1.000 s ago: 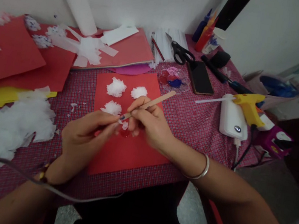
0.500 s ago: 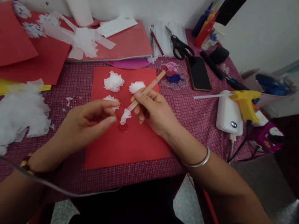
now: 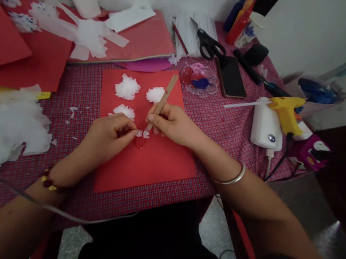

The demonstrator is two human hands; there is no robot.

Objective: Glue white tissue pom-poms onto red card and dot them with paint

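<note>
My right hand (image 3: 174, 123) pinches a wooden craft stick (image 3: 166, 95), its upper end slanting up and away from me. At the lower tip of the stick is a small tuft of white tissue paper (image 3: 146, 134). My left hand (image 3: 110, 136) has thumb and forefinger closed at another white bit of tissue (image 3: 139, 133) beside the stick. Just below lies a shiny glue blob (image 3: 140, 142) on the red sheet (image 3: 150, 165). Fluffy white tissue clusters (image 3: 127, 87) sit on the upper part of that sheet, one partly hidden behind my left hand.
A pile of white tissue pieces (image 3: 6, 132) lies at left. Behind are scissors (image 3: 209, 42), a phone (image 3: 231, 77) and a paint dish (image 3: 199, 81). To the right, a yellow glue gun (image 3: 286, 115) rests on a white power bank (image 3: 264, 127). A cable (image 3: 31, 201) crosses near my left forearm.
My left hand has moved in to the stick's tip, and its fingers have closed at the tissue there. The stick stands steeper, its tip still above the glue. The view has shifted slightly.
</note>
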